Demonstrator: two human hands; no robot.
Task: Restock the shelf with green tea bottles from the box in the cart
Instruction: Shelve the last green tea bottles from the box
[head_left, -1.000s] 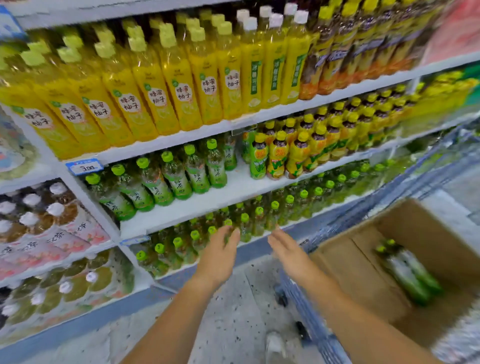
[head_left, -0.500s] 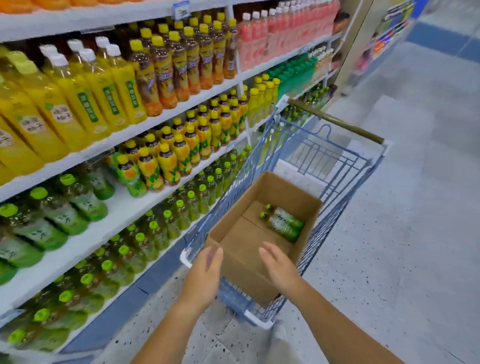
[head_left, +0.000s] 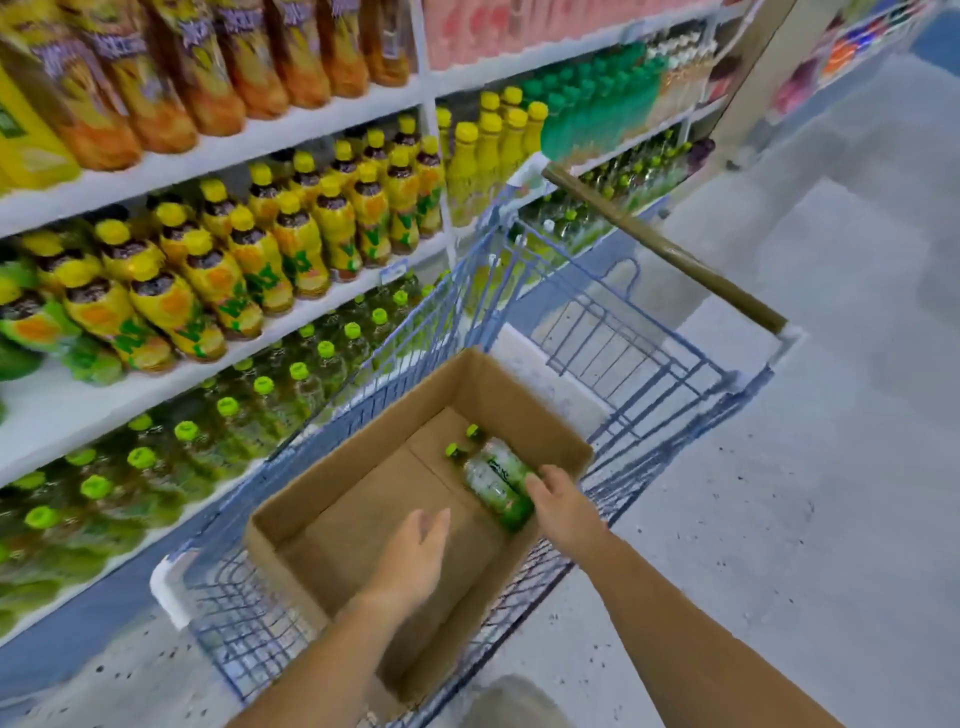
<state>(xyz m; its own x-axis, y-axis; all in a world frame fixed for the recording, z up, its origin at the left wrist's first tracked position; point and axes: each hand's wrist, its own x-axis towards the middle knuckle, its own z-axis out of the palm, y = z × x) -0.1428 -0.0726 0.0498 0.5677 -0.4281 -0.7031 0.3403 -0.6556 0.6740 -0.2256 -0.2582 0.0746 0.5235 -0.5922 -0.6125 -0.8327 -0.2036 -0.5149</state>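
The step in hand is the pick-up from the box: both arms reach down into the cardboard box (head_left: 353, 447) that stands in the blue wire cart (head_left: 748, 384), beside the drink shelf (head_left: 57, 415). Two green tea bottles (head_left: 493, 483) lie on their sides in the far right corner of the box, touching each other, with their green caps pointing away from the person; the rest of the box floor is bare cardboard. The right grip (head_left: 563, 501) — the person's right hand — is on the bottom ends of these bottles, with the fingers laid over the nearer one. The picture is a little blurred there and the thumb is hidden, so I cannot tell whether this grip has already clenched around the bottle or only touches it. The left grip (head_left: 415, 551) is released: its fingers are straight and together, it hovers above the middle of the box and holds nothing, near the bottles but not touching them. I judge that the restocking is close to its end, because only these two bottles are left in the box. The next move calls for a firm hold on one bottle, or one in each grip, then a lift clear of the box wall — and a turn to the left, to the shelf, where a bare strip of white board seems free for them.
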